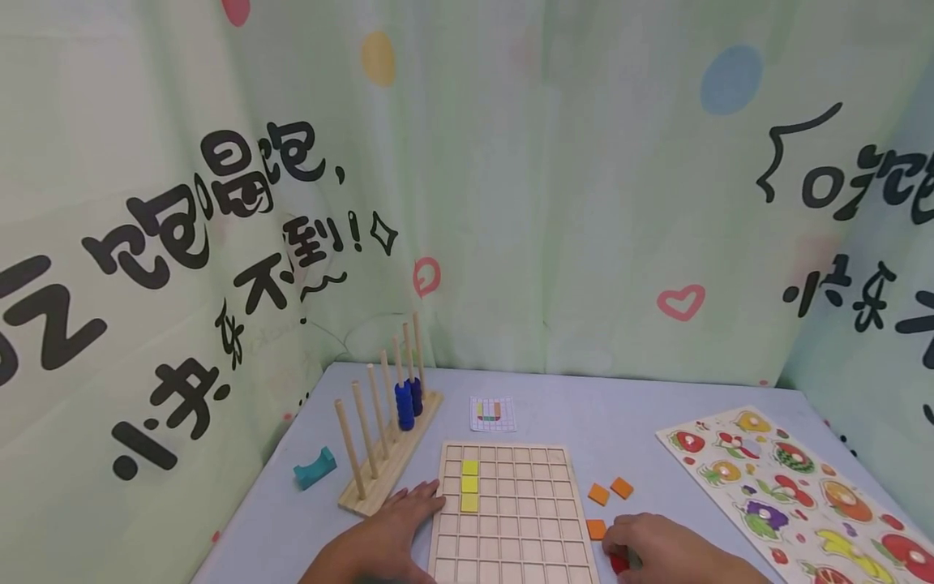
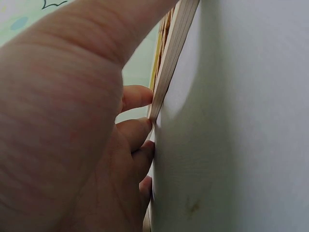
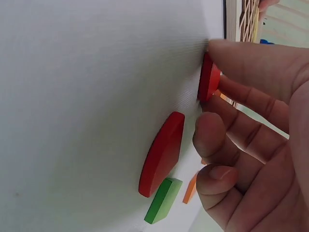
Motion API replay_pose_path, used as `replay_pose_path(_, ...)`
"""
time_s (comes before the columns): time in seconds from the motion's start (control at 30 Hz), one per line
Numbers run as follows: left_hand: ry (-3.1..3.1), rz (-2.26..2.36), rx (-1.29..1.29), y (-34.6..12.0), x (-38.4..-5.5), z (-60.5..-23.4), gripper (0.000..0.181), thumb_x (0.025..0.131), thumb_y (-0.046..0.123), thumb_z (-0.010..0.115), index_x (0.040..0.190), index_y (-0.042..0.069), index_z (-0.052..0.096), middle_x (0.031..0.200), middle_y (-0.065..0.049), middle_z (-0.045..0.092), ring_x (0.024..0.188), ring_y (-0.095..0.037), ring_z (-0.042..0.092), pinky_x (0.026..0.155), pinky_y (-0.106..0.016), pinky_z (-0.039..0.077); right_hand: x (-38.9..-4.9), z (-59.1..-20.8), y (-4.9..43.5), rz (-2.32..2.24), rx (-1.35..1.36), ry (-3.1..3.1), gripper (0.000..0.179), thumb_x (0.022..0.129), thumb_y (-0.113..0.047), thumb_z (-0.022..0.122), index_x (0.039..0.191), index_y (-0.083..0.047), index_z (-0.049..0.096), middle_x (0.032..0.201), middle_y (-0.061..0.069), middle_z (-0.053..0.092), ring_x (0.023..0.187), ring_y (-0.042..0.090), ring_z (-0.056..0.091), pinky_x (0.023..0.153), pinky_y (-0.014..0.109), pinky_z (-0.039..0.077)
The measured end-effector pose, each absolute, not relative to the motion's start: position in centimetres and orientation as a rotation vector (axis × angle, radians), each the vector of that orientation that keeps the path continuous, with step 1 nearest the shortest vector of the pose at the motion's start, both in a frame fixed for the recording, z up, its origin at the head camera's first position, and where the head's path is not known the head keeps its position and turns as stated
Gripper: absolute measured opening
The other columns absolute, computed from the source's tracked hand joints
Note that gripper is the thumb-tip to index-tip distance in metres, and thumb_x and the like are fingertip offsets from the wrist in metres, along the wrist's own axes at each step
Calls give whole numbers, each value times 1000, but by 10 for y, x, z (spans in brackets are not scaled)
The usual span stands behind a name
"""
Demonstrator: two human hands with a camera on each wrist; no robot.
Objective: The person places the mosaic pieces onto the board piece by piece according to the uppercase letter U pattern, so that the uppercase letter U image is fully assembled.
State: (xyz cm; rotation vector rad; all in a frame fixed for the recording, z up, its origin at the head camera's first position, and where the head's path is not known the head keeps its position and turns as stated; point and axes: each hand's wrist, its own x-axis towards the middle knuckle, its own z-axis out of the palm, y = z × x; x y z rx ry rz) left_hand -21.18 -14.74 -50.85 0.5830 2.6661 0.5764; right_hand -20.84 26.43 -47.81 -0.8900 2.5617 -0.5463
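While the left hand [image 1: 394,527] lies at the near left of the gridded wooden board [image 1: 525,523], its fingertips touch the board's side edge; fingers extended and loosely together, thumb spread away from them, palm turned toward the board. Right hand [image 1: 649,542] low on the table [image 1: 554,397], just right of the board at the near side, forearm reaching in from the near right. Thumb and index finger pinch a small red piece [image 3: 206,79], down at table level; the outer fingers curl toward the palm.

Counts. Yellow tiles [image 1: 470,484]: three, in a column on the board, second column from the left, toward the far end. Orange tiles [image 1: 599,494]: three, right of the board, two farther off, one close to the right hand. Larger red piece [image 3: 161,154], curved along one side: one, near the right hand. Green piece [image 3: 163,200]: one, just beside it; cannot tell whether they touch.

Far left: one peg stand [image 1: 392,470], seven pegs, two bearing blue rings [image 1: 404,405], number unclear. Left of it, one teal piece [image 1: 315,468]. Beyond the board, one pattern card [image 1: 492,414]. Right, one fruit puzzle [image 1: 718,491].
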Motion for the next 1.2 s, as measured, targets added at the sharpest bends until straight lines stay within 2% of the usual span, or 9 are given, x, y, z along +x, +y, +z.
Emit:
replay_pose_path(0.23,2648,590,557,-147,-213,-508,110,53,77,76,146,30,42,158,5,27,145,-20,21,115,-50,18,-208,-479,267,-560,-935,2582,24,79,-20,78,102,-25,72,86,-22,52,69,-1,47,61,23,44)
replay_pose_path(0.5,2647,601,558,-147,-212,-509,109,53,78,76,146,32,42,158,7,26,145,-19,21,116,-49,18,-211,-479,270,-519,-945,2610,17,81,-24,77,98,-23,73,86,-23,53,73,-2,47,68,26,50)
replay_pose_path(0.77,2640,579,549,-147,-211,-507,106,56,74,77,147,32,41,158,7,26,145,-20,21,115,-50,19,-209,-479,271,-538,-933,2617,16,83,-23,75,99,-25,73,86,-22,51,72,-1,47,66,25,48)
replay_pose_path(1.0,2638,593,545,-147,-211,-507,106,56,75,77,146,32,42,158,8,27,145,-19,21,115,-50,18,-207,-479,268,-573,-861,2603,23,86,-25,73,109,-23,71,91,-23,54,75,0,48,69,26,50)
replay_pose_path(1.2,2651,584,595,-148,-211,-508,107,57,76,76,147,31,41,158,7,26,145,-20,21,115,-49,19,-207,-478,268,-573,-833,2607,25,86,-26,73,110,-22,71,91,-23,54,75,0,48,70,27,50)
